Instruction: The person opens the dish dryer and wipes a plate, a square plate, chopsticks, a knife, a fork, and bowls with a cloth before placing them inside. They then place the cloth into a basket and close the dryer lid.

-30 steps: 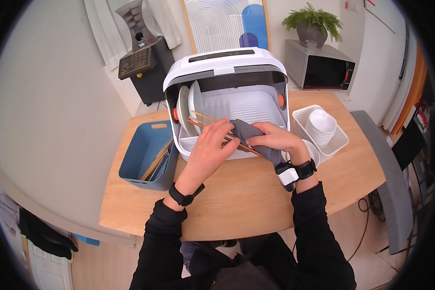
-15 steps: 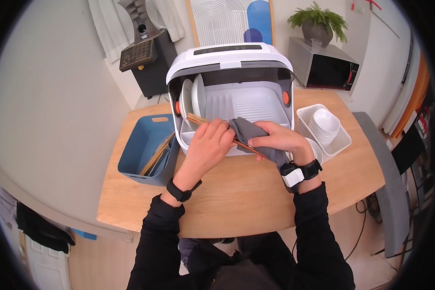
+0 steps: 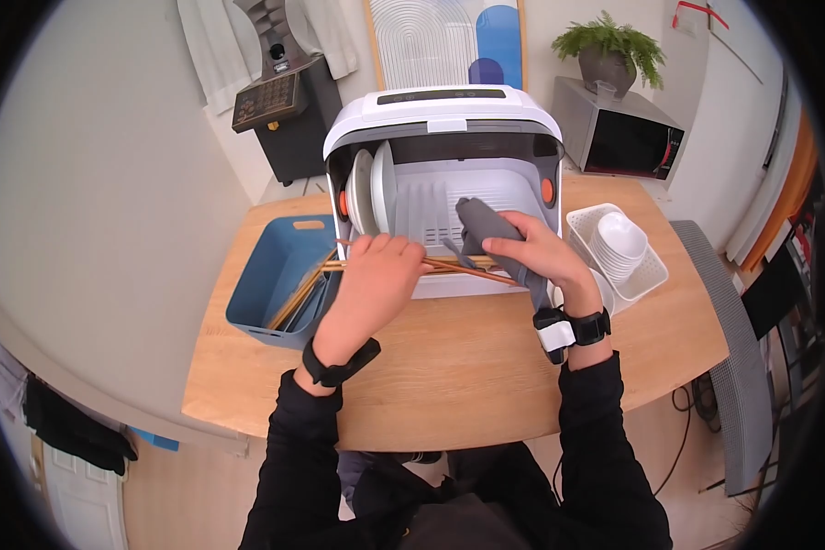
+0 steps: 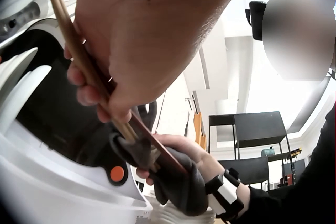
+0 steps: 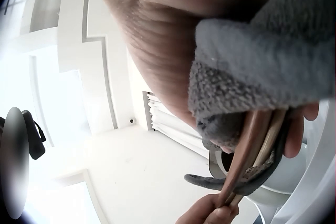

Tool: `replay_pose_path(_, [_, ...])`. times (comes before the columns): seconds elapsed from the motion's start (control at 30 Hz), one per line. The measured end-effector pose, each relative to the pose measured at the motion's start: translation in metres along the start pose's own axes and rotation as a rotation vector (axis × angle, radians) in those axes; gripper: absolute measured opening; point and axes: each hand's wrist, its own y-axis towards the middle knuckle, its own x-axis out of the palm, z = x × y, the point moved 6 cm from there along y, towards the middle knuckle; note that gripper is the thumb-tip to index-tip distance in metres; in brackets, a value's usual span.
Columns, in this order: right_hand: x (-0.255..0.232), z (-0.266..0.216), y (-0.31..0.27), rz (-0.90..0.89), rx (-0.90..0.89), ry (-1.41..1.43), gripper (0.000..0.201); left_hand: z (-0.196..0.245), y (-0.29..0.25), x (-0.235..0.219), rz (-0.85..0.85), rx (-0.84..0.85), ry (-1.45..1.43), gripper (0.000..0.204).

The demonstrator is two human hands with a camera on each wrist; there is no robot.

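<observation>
My left hand point(image 3: 373, 289) grips several wooden chopsticks point(image 3: 463, 267), some light and some reddish brown, lying nearly level across the front of a white dish cabinet. In my right hand point(image 3: 548, 252) is a dark grey cloth point(image 3: 487, 227). The left wrist view shows the chopsticks point(image 4: 86, 66) passing through the left fingers, their far ends inside the cloth point(image 4: 184, 190). Close up in the right wrist view, the fuzzy cloth point(image 5: 247, 71) wraps around a reddish-brown chopstick point(image 5: 251, 140) and a light one, with the left fingertips further down them.
The white dish cabinet point(image 3: 444, 103) stands with its front raised, white plates point(image 3: 384, 192) upright at its left. A blue bin point(image 3: 256, 293) with more sticks is to the left. On the right, a white basket point(image 3: 653, 275) holds stacked white bowls point(image 3: 620, 243), near a microwave point(image 3: 614, 137).
My left hand has slid left along the chopsticks, which have swung from a slant to nearly level. The right hand has lifted slightly with the cloth. The view has shifted a little.
</observation>
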Motion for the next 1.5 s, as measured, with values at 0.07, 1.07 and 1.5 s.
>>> replay_pose_path(0.07, [-0.013, 0.004, 0.000, 0.126, 0.006, 0.113, 0.044, -0.013, -0.004, -0.007, -0.090, -0.097, -0.039, 0.013])
replay_pose_path(1.07, [-0.013, 0.019, 0.008, 0.661, -0.201, 0.955, 0.041, 0.003, 0.003, -0.017, 0.117, -0.155, 0.144, 0.011])
replay_pose_path(1.5, [0.016, 0.017, 0.014, 0.290, 0.059, 1.109, 0.046, -0.002, 0.000, 0.005, -0.169, -0.360, -0.279, 0.024])
